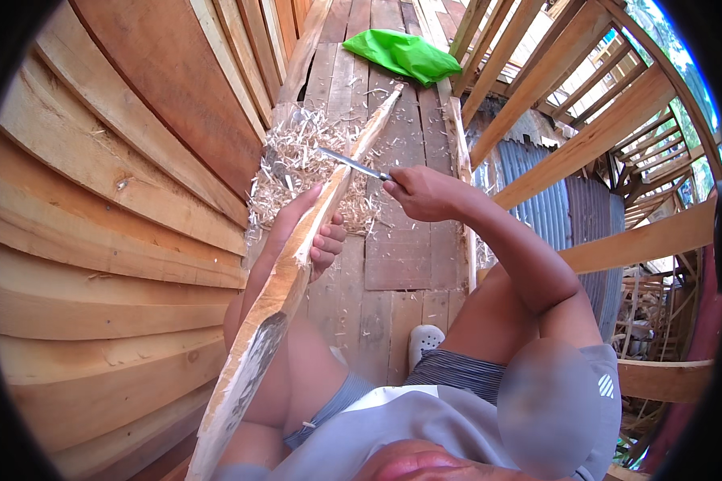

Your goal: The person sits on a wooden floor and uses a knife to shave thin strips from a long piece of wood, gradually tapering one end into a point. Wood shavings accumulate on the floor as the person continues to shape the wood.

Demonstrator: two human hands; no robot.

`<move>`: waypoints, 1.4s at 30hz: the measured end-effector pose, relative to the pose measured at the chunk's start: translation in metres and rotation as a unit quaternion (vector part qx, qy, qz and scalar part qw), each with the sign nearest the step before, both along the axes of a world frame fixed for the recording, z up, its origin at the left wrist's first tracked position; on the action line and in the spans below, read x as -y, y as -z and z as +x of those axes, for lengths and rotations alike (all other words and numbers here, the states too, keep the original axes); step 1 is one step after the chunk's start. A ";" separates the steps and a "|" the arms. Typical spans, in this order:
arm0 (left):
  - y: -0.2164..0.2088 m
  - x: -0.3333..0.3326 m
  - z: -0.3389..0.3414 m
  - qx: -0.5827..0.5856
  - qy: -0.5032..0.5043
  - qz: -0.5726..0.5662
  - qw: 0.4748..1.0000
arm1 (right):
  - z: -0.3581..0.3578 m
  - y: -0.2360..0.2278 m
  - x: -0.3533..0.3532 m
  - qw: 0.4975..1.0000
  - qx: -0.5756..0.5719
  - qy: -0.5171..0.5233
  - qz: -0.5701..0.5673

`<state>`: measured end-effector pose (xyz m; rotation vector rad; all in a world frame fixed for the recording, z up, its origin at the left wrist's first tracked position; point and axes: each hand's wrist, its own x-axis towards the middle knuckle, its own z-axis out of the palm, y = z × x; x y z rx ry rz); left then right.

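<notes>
A long, roughly shaved wooden pole (285,276) slants from the lower left up to the far middle. It has pale cut faces and a dark grey patch near its lower end. My left hand (322,240) is closed around the pole, fingers on its right side. My right hand (425,192) grips the handle of a knife (361,167), to the right of the pole. The blade lies crosswise over the pole, beyond my left hand, its tip pointing left. Most of the handle is hidden in my fist.
Curled wood shavings (297,160) are heaped on the plank floor (397,256). A bright green bag (401,56) lies at the far end. A board wall (120,176) rises on the left; wooden railing slats (573,176) run along the right. A white clog (425,341) shows near my legs.
</notes>
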<state>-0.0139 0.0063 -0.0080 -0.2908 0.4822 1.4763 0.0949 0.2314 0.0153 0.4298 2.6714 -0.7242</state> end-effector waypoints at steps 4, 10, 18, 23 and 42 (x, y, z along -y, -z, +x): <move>-0.018 -0.004 0.005 -0.094 -0.006 -0.052 0.994 | 0.003 0.008 -0.018 0.983 -0.170 -0.042 -0.061; -0.009 0.000 0.003 -0.030 -0.012 -0.012 0.999 | -0.015 0.024 -0.023 0.981 -0.186 -0.026 -0.054; 0.000 0.005 0.001 -0.043 0.012 0.007 0.999 | -0.028 0.019 -0.006 0.988 -0.054 0.116 0.090; 0.008 0.010 -0.004 -0.017 0.036 0.014 0.999 | -0.025 0.017 0.026 0.970 -0.165 0.084 0.158; 0.011 0.015 0.000 -0.057 0.043 0.014 0.997 | -0.033 0.010 0.006 0.976 -0.123 0.119 0.131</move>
